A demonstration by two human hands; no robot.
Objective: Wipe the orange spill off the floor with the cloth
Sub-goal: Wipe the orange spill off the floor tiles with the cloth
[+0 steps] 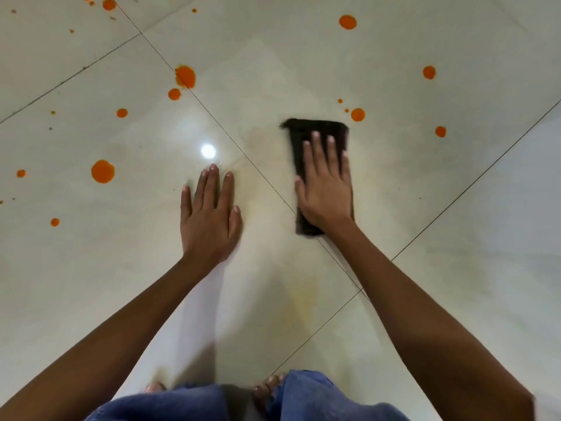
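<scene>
A dark folded cloth (303, 129) lies flat on the pale tiled floor (425, 192), right of centre. My right hand (324, 183) presses flat on top of it, fingers spread and pointing away from me. My left hand (209, 214) rests flat on the bare tile to the left, holding nothing. Orange spill drops are scattered around: a big one (185, 76) ahead left, another (103, 171) left of my left hand, one (357, 114) just beyond the cloth's far right corner, and more (347, 22) farther off. A faint yellowish smear (303, 293) shows on the tile near me.
Dark grout lines (212, 117) cross the floor diagonally. A ceiling light reflects as a bright spot (208, 151) just beyond my left fingertips. My bare toes (267, 387) and blue jean hems (309, 387) sit at the bottom edge.
</scene>
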